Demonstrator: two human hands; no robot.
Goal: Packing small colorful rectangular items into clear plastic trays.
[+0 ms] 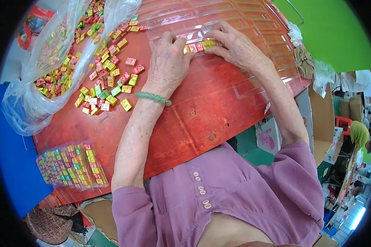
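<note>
Red tabletop (181,123) stretches to its near edge; left hand (168,59) and right hand (238,48) clamp fingers on box row (199,46) ends.

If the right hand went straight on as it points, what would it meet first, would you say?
The right hand would probably meet the row of small boxes first; depth is unclear.

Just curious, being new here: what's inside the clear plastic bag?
Inside the clear plastic bag, many small boxy pieces in red, yellow and green show; those beneath the top layer are covered.
</note>
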